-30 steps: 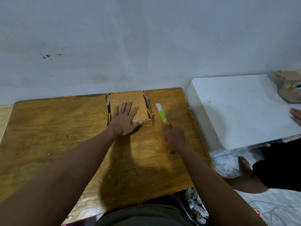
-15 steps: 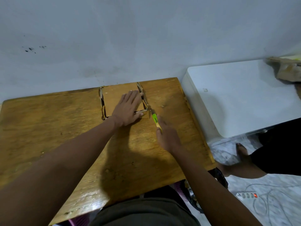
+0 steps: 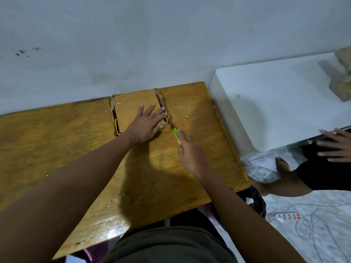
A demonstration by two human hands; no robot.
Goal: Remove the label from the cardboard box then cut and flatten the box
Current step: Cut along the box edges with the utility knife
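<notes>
Box pinned flat on desk (image 3: 76, 149), cutter at its corner.
Left hand (image 3: 146, 125) presses cardboard box (image 3: 131, 107), fingers straight; right hand (image 3: 190, 154) fingers curled around green cutter (image 3: 175, 133).

A wooden counter (image 3: 57, 149) stands against a grey wall (image 3: 133, 35). To its right sits a white appliance (image 3: 275, 103) carrying brown packages (image 3: 341, 76). A white power strip (image 3: 287, 217) with cables lies on the marbled floor (image 3: 313, 215), near another person's hand (image 3: 336, 145) and foot (image 3: 283, 168).
</notes>
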